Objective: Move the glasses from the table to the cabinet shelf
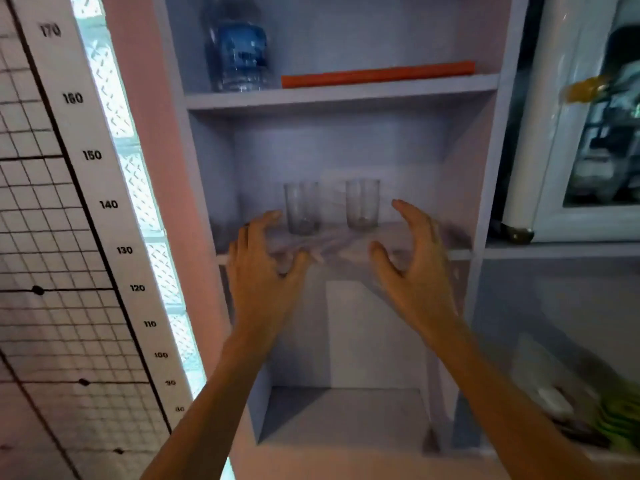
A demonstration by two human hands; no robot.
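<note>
A: How many glasses on the cabinet?
B: 2. Left glass (302, 208) and right glass (362, 203), both clear, upright, side by side w/ a gap between them, standing on the middle shelf (460, 252) toward the back.

A: Hands?
B: 2 hands, both bare, both in front of the shelf edge. Left hand (265, 268) sits just left of & below the left glass, fingers spread and a bit curled, nothing in it. Right hand (414, 268) is right of & below the right glass, fingers spread wide in a C shape, thumb apart from the rest, also holding nothing. Neither hand touches a glass. Both are motion-blurred, so fingertip detail is soft.

A: Other stuff in the cabinet?
B: Top shelf has 1 water bottle (239, 46) w/ a blue label on the left, and 1 long orange strip (377, 75) lying flat to its right. Bottom compartment (346, 417): can't make out anything in it.

A: Around the cabinet?
B: Left side, 1 measuring chart (91, 155) w/ a grid, numbers 170 down to 80. Right side, 1 white-framed glass door (595, 116), contents behind it too blurred to tell. Lower right corner has sth green (620, 417), blurred, can't ID.
</note>
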